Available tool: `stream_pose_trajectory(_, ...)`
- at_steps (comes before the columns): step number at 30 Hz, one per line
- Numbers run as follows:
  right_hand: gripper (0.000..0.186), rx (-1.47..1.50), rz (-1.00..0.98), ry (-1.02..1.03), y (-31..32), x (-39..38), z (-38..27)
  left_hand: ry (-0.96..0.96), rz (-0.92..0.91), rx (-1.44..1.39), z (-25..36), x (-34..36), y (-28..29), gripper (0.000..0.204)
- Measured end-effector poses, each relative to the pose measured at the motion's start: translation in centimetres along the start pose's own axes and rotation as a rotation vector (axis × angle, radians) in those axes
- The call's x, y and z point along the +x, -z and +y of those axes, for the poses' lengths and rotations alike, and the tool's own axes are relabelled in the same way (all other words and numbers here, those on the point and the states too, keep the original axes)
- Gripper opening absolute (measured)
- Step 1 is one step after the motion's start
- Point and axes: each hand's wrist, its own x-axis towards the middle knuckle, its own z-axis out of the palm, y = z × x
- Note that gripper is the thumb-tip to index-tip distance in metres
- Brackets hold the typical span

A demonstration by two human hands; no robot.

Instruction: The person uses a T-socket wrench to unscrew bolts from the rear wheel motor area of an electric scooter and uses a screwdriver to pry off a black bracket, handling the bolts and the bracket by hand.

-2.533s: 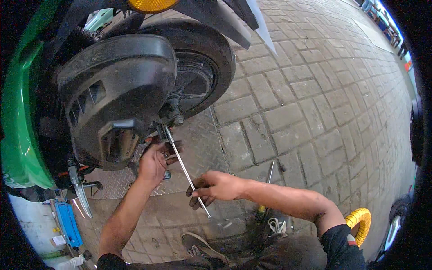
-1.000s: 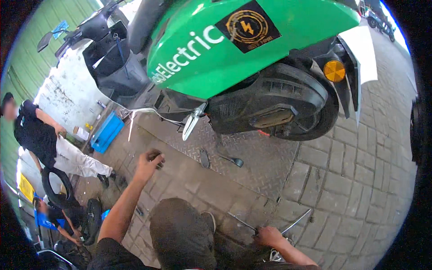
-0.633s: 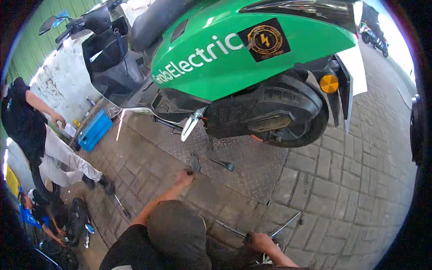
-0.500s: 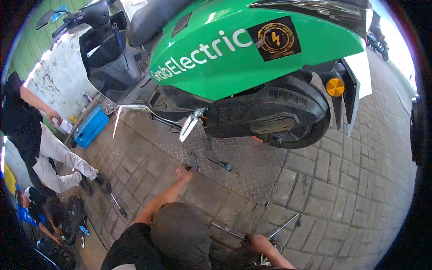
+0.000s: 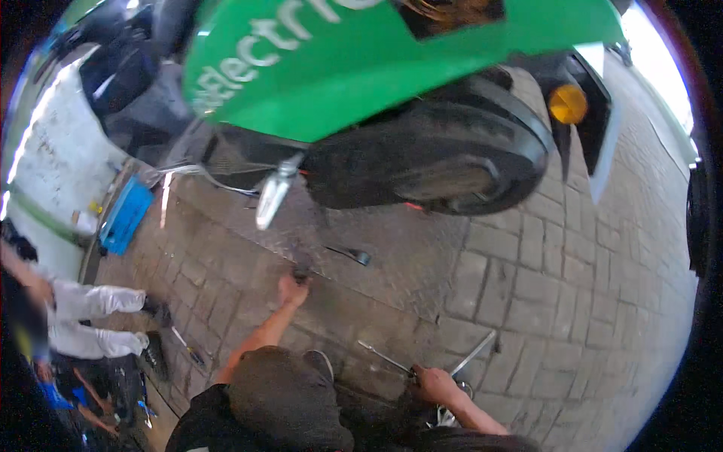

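My left arm stretches forward. My left hand (image 5: 291, 288) is closed on the near end of a small dark object (image 5: 301, 268) at the edge of the metal plate; blur hides its kind. Closer to me, my right hand (image 5: 437, 386) wraps round the dark handle of a screwdriver (image 5: 382, 354), its thin shaft pointing forward and left. Just right of that hand, a long silver metal bar (image 5: 474, 352) slants over the paving, its lower end hidden. A black tool with a rounded end (image 5: 360, 257) lies on the plate (image 5: 407, 271), right of my left hand.
A green scooter (image 5: 361, 83) fills the far side, its rear wheel (image 5: 520, 192) above the plate. A blue crate (image 5: 126, 215) stands far left. A person in pale trousers (image 5: 102, 301) is at left, another person (image 5: 90, 403) below. Another screwdriver (image 5: 188, 346) lies on the bricks.
The view has shifted, so the scooter sits higher and further left. Both hands keep their holds. The person at left appears lower in view.
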Motion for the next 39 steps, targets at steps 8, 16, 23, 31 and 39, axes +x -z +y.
stream_pose_trajectory(8, 0.03, 0.099, 0.39, -0.351, 2.9, -2.0, 6.3, -0.068, -0.219, -0.319, 15.0, -6.5, 5.3, 0.053)
stream_pose_trajectory(16, 0.034, -0.045, 0.497, -0.621, 5.5, -3.8, 11.1, -0.596, -0.171, 0.04, 15.8, -17.7, 3.1, 0.036)
stream_pose_trajectory(23, 0.035, 0.034, 0.624, -0.643, 1.1, -2.4, 13.0, -0.595, -0.604, 0.024, 17.8, -24.6, 6.8, 0.03)
stream_pose_trajectory(31, 0.025, 0.175, 0.692, -0.502, 2.3, -1.5, 12.5, -0.63, -0.494, -0.012, 16.1, -24.3, 5.7, 0.028)
stream_pose_trajectory(39, 0.02, 0.278, 0.822, -0.046, 9.5, 0.5, 6.7, -0.607, -0.53, 0.033, 16.4, -23.9, 6.0, 0.026)
